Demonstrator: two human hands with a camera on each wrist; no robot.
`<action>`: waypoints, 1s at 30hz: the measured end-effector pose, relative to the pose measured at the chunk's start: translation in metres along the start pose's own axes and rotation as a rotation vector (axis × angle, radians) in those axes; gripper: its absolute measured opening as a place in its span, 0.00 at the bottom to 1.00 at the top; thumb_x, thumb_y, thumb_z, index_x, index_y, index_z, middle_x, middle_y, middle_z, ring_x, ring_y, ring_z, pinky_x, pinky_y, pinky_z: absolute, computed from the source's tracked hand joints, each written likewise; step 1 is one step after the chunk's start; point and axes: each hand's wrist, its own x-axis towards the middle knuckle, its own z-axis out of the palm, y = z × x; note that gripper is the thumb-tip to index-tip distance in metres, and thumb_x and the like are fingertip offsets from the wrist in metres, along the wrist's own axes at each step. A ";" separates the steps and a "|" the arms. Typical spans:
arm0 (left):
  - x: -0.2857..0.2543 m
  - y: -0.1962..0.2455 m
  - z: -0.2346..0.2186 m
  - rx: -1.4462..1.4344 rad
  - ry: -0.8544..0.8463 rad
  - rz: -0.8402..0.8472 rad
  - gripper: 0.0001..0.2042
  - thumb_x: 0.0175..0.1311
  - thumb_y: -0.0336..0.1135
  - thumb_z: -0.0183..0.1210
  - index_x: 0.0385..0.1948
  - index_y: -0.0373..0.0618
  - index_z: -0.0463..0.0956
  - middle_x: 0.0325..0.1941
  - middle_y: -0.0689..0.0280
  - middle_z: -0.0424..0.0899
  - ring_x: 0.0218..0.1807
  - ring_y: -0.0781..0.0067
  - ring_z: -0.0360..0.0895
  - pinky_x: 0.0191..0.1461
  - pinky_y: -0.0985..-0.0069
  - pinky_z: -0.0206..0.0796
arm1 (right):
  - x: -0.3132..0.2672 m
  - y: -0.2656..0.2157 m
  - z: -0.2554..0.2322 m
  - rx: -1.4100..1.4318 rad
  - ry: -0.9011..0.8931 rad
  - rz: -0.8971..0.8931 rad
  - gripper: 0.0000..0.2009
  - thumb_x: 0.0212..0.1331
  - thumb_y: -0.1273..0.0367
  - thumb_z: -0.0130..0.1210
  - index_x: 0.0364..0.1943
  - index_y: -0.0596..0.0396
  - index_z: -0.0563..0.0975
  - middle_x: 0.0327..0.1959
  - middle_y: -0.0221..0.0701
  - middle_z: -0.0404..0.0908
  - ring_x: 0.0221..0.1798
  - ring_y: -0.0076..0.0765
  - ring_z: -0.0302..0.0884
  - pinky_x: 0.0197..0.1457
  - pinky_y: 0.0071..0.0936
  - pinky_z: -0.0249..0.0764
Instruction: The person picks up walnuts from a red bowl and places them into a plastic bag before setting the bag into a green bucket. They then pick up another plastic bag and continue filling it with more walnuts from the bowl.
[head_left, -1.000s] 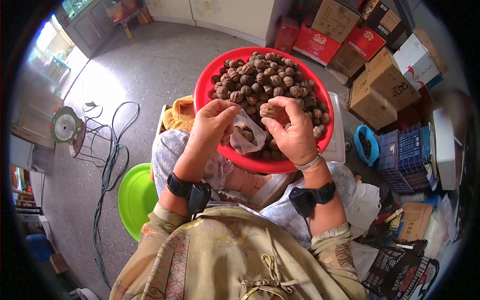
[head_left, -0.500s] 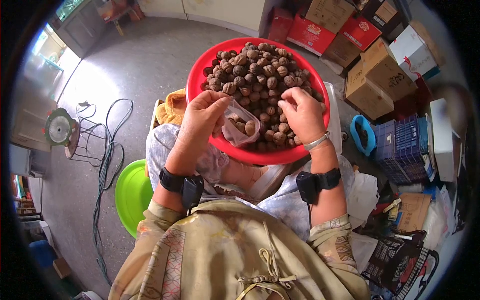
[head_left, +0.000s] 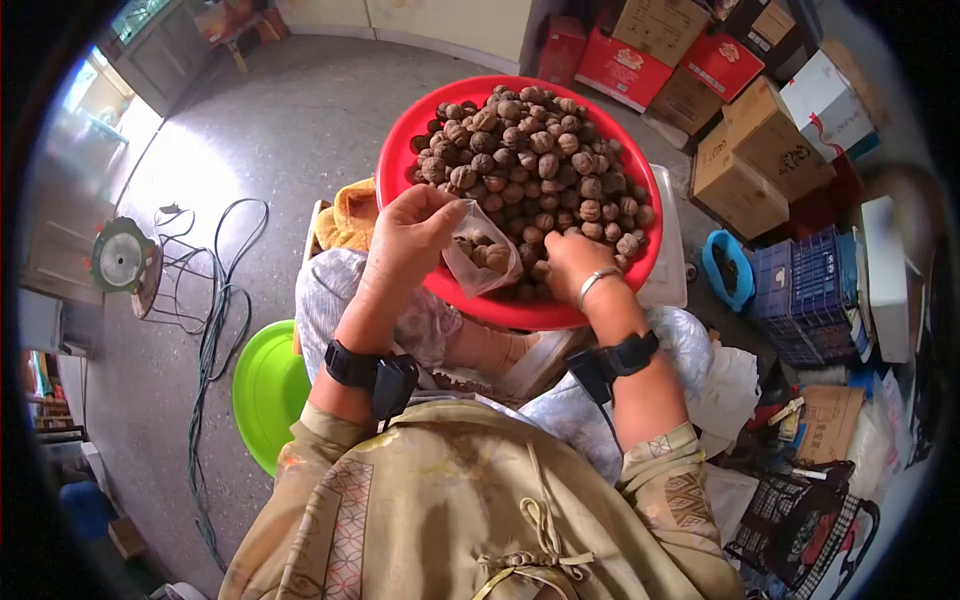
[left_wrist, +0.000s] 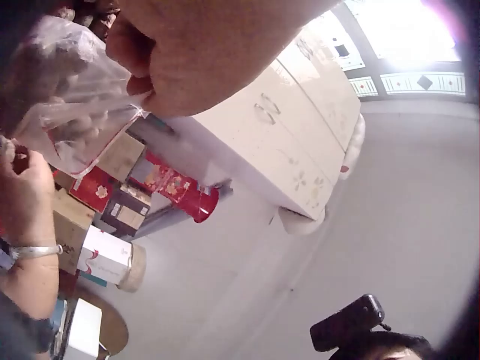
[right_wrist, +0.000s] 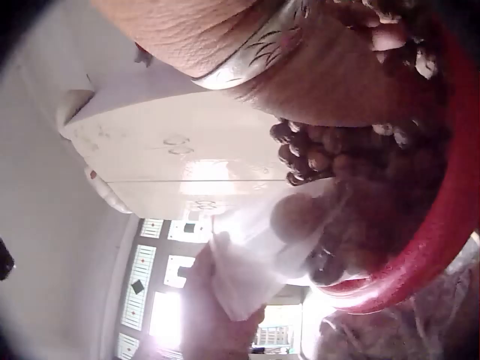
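Observation:
A wide red basin (head_left: 390, 152) heaped with brown walnuts (head_left: 522, 140) sits in front of the person. At its near left side the left hand (head_left: 410, 228) pinches the top edge of a clear plastic bag (head_left: 478, 276), which hangs with several walnuts inside. Thin and see-through, the bag (left_wrist: 71, 112) also shows below the left hand (left_wrist: 202, 56) in the left wrist view. Beside the bag, the right hand (head_left: 580, 268) reaches down among the walnuts near the basin's front. Its fingertips are mostly hidden there, and I cannot tell whether they hold a walnut.
A green basin (head_left: 268, 395) lies on the floor at left, near coiled cable (head_left: 208, 370) and a round fan-like device (head_left: 122, 256). Cardboard boxes (head_left: 760, 150) are stacked at back right, above a blue bag (head_left: 722, 270) and a dark blue crate (head_left: 800, 295). An orange cloth (head_left: 347, 215) lies beside the red basin.
The right hand held a walnut up over the basin, moved right above the heap, and is now lower among the walnuts, nearer the bag. The left hand keeps its pinch on the bag.

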 end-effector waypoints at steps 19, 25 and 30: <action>0.001 0.002 0.006 -0.080 -0.002 -0.026 0.10 0.70 0.39 0.61 0.41 0.41 0.82 0.19 0.74 0.77 0.16 0.88 0.68 0.18 0.86 0.58 | -0.025 -0.035 -0.056 0.743 0.813 -0.500 0.14 0.59 0.63 0.67 0.43 0.56 0.78 0.38 0.41 0.81 0.43 0.50 0.80 0.48 0.40 0.76; 0.004 -0.002 0.005 -0.100 -0.007 -0.026 0.09 0.71 0.38 0.59 0.41 0.41 0.81 0.19 0.73 0.76 0.17 0.87 0.68 0.18 0.86 0.58 | -0.022 -0.029 -0.047 0.915 0.454 -0.390 0.08 0.60 0.70 0.63 0.29 0.60 0.77 0.27 0.38 0.81 0.30 0.41 0.80 0.36 0.35 0.76; 0.003 -0.007 0.002 -0.324 -0.058 -0.051 0.08 0.72 0.36 0.57 0.40 0.40 0.78 0.20 0.72 0.75 0.17 0.84 0.66 0.19 0.83 0.58 | -0.025 -0.026 -0.056 1.027 0.446 -0.380 0.05 0.61 0.73 0.60 0.31 0.61 0.80 0.26 0.35 0.82 0.30 0.28 0.78 0.37 0.29 0.75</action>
